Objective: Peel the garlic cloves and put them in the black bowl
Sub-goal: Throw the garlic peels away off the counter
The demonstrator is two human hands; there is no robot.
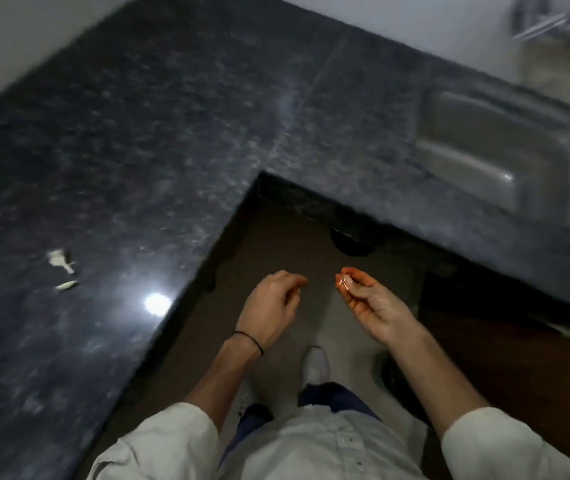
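My right hand (366,299) pinches a small pale scrap, probably garlic skin (344,281), between thumb and fingertips, out over the floor in front of the counter corner. To its left my left hand (274,303) hangs with loosely curled fingers and holds nothing. On the dark granite counter (145,140) at the left lie a pale garlic piece with skin (59,259) and a smaller garlic clove (67,285). No black bowl shows on the counter. The picture is blurred by motion.
The L-shaped counter wraps around me on the left and at the back. A steel sink (505,157) is set into it at the right, with a tap (553,20) above. A dark round object (352,242) sits under the counter edge. My shoes (316,365) stand on the grey floor.
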